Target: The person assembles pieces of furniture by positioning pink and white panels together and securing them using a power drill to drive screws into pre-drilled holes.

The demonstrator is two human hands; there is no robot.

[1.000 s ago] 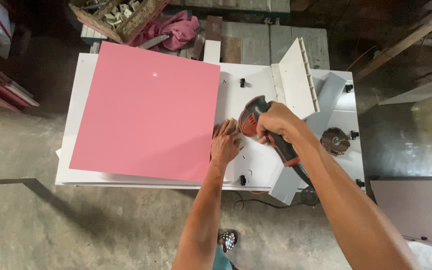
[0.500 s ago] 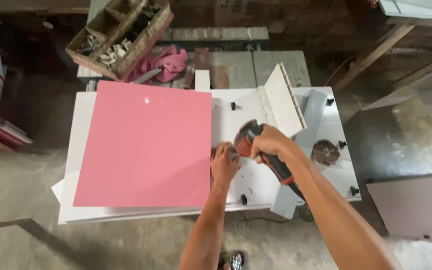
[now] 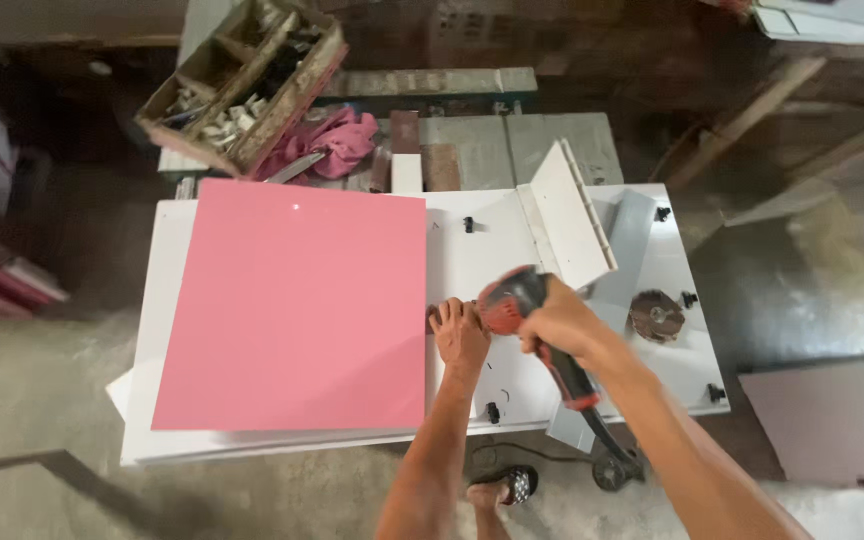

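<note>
One pink panel (image 3: 292,310) lies on one white desk (image 3: 672,350), along with one red power drill (image 3: 527,315) and one round brown disc (image 3: 656,315). Four small black fittings show on the white surface, one of them (image 3: 468,224) near the far edge. Behind stand one wooden crate (image 3: 242,85) and one pink cloth (image 3: 327,140).

My red power drill (image 3: 517,305) lies nearly level over the white panel (image 3: 482,255), nose pointing at the pink board's (image 3: 297,310) right edge, its handle angling back toward me.
</note>
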